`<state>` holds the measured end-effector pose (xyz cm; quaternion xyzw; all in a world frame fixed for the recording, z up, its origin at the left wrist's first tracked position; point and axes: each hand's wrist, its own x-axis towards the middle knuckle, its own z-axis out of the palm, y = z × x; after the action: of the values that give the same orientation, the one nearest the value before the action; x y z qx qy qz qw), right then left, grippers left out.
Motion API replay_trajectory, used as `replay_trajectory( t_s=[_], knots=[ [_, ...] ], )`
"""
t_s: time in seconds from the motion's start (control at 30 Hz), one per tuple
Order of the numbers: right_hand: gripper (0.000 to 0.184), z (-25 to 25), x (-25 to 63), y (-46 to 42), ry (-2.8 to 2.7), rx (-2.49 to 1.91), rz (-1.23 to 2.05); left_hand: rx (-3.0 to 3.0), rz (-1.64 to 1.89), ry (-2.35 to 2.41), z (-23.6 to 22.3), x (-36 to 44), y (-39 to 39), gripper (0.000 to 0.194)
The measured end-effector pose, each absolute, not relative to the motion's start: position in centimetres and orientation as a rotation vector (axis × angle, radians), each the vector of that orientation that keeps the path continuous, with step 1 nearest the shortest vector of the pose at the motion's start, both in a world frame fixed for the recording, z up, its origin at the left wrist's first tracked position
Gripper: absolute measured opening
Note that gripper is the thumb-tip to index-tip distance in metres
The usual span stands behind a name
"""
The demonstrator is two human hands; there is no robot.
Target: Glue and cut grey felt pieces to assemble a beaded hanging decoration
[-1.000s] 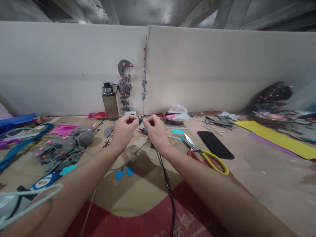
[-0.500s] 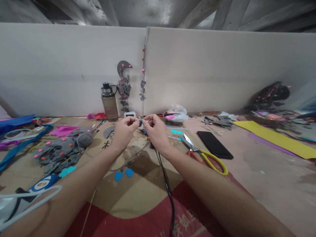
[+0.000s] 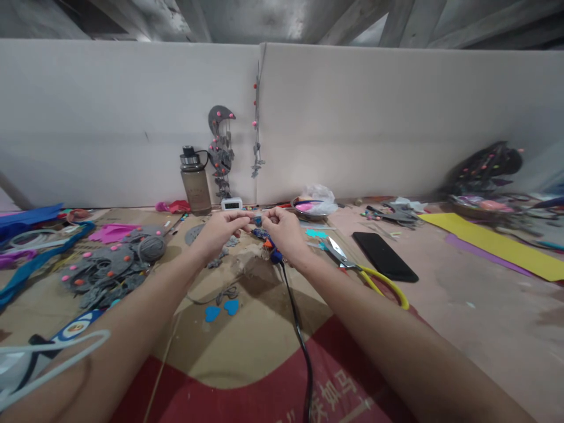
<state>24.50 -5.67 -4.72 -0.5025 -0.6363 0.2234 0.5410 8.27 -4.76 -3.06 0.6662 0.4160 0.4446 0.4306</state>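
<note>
Starting nearest with cardboard (image 3: 224, 358), probably laid to shield the table (image 3: 462, 329). Noting blue hearts (image 3: 212, 313) flat on top, likely for easy reach. Spotting scissors (image 3: 348, 264) off right, handles angled nearward, probably for quick pickup. Following black cable (image 3: 294, 314) up to a blue corded item (image 3: 277, 255). Pinching a small blue piece (image 3: 257, 220) in right hand (image 3: 287, 236) fingertips, likely for fine control. Bending left hand (image 3: 220, 234) fingers close by; can't tell about any grip. Ending at upright bottle (image 3: 197, 191) by the wall (image 3: 132, 117), likely out of the way.
</note>
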Motion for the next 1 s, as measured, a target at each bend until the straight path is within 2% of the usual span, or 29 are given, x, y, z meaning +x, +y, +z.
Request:
replay_trajectory(
  t_s=[0.2, 0.47, 0.7, 0.83, 1.0],
  knots=[
    [0.011, -4.8, 24.4, -6.1, -1.656, -1.175, 0.478, 2.129, 1.092, 1.186, -2.3, 8.7, -5.8, 0.023],
    [0.009, -4.5, 24.0, -6.6, -1.746, -1.117, 0.426, 2.296, 1.121, 1.333, -1.9, 8.7, -6.3, 0.015],
    [0.017, -5.2, 23.8, -6.3, -1.682, -1.078, 0.582, 2.008, 1.258, 1.348, -2.1, 8.4, -6.0, 0.012],
    [0.013, -5.2, 23.4, -6.5, -1.746, -1.069, 0.553, 1.84, 1.329, 1.332, -2.9, 7.6, -4.8, 0.013],
    [0.016, -5.0, 22.5, -7.7, -1.856, -1.03, 0.545, 1.467, 1.531, 1.271, -4.8, 5.9, -2.1, 0.019]
  ],
)
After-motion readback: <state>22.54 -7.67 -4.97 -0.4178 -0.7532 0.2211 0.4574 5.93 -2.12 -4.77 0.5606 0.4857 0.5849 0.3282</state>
